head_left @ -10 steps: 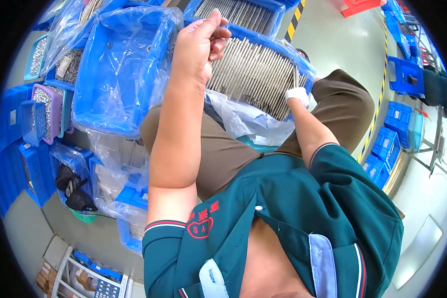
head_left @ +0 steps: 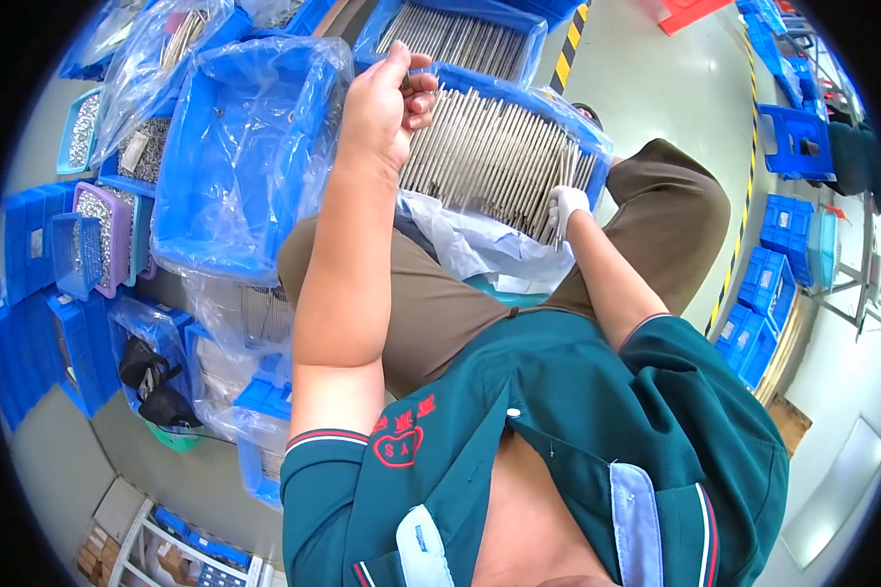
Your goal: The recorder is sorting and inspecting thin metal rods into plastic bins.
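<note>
1. Since a moment ago little has shifted: my left hand (head_left: 387,108) is still raised at about 11 o'clock, fingers curled nearly closed and pinching what looks like a thin metal rod (head_left: 423,86); the rod is too slim to see clearly.
2. My right hand (head_left: 565,207), in a white glove, has stayed at about 1 o'clock on the near edge of the rod tray (head_left: 504,147), fingers closed around the ends of a few rods. I judge the sorting is mid-run, with most rods still lying in rows.
3. The rod tray is a blue bin resting over my knees, lined with clear plastic (head_left: 480,245) that spills toward my lap.
4. At 10 o'clock, just beside it, sits an empty-looking blue bin wrapped in a plastic bag (head_left: 240,157).
5. Farther at 9 o'clock, small trays of tiny metal parts (head_left: 98,230) crowd the floor.
6. Blue crates (head_left: 768,284) stand stacked at 3 o'clock, well apart.
7. The loose plastic liner could snag my right hand.
</note>
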Demonstrator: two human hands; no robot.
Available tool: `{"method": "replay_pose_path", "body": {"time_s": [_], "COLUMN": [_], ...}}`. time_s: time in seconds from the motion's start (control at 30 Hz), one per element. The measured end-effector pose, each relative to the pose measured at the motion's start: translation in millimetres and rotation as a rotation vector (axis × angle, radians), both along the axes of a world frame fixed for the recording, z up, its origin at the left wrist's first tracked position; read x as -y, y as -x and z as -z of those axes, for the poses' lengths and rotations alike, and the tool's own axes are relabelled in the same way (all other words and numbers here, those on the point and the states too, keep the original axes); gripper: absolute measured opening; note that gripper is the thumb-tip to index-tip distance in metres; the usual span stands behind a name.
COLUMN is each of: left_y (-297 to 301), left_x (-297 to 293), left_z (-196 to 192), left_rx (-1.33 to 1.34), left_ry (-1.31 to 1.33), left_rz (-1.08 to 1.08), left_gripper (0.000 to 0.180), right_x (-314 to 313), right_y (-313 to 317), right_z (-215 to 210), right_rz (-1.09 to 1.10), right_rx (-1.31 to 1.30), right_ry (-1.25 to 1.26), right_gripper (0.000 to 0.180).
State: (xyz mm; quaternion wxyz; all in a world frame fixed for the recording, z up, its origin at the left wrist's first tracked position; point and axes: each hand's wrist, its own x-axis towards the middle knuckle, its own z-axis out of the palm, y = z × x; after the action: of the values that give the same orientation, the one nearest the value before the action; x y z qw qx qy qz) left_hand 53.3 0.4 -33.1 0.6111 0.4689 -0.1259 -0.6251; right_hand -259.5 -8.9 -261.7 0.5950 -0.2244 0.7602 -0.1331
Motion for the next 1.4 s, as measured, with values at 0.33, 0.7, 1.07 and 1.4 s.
{"method": "replay_pose_path", "body": {"time_s": [0.33, 0.7, 1.07, 1.4], "left_y": [23.7, 43.6, 52.4, 5.5], "left_x": [8.3, -5.0, -15.0, -11.3], "left_z": [31.9, 4.2, -19.2, -56.4], "left_rx": [-0.062, 0.025, 0.204, 0.461], "left_ry": [-0.104, -0.037, 0.123, 0.328], "left_rz": [0.106, 0.377, 0.462, -0.255], "left_gripper": [0.012, 0.028, 0.037, 0.022], "right_x": [-2.4, -25.2, -29.4, -21.8], "right_y": [-38.1, -51.8, -48.4, -29.4], "right_z": [-152.9, -232.1, -245.2, -236.7], "right_rz": [-0.172, -0.386, -0.475, -0.541], "right_rx": [0.744, 0.644, 0.495, 0.636], "right_ry": [0.145, 0.422, 0.546, 0.274], "right_gripper": [0.031, 0.021, 0.017, 0.015]}}
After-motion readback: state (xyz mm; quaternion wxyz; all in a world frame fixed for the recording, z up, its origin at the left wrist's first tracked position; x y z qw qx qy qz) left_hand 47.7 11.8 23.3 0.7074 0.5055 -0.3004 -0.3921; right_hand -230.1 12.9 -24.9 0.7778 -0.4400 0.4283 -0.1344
